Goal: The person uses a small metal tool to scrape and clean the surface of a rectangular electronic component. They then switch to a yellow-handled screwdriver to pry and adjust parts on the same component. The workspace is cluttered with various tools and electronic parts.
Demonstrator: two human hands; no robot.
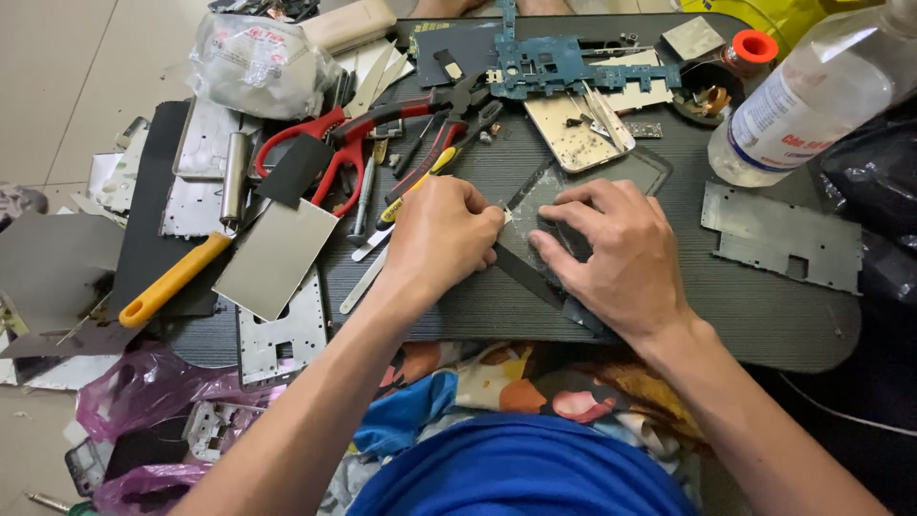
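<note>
**A:** What are the hands on?

**B:** Both are on a dark phone screen panel (583,205) lying flat near the middle of the black lap table (764,315). The right hand (626,258) is spread flat over the panel's near right part, fingers loose and pressing down, not closed around anything. The left hand (441,234) is curled into a pinch at the panel's left edge, gripping something small and pale at its fingertips; I cannot tell what kind of tool it is.

**A:** And the panel itself?

**B:** It lies at an angle, one corner pointing near, its glass looking cracked and cloudy at the far left part. The left fingertips touch its edge.

**A:** What lies around them?

**B:** Just left of the left hand are metal tweezers (368,272), and beyond them red-handled scissors (320,153) and pliers with red and black grips (439,119). Further left a yellow-handled tool (172,279) rests against a grey rectangular plate (275,258). At the far edge of the table sits a blue circuit board (554,62), with a gold-coloured phone frame (573,134) just near of it.

**A:** On the right?

**B:** A clear plastic bottle (812,96) lies tilted at the far right, a small red-capped jar (753,48) beside it, and a flat metal plate (778,234) sits well apart from the right hand. More metal plates (277,339) and pink plastic bags (143,392) are heaped near left.
</note>
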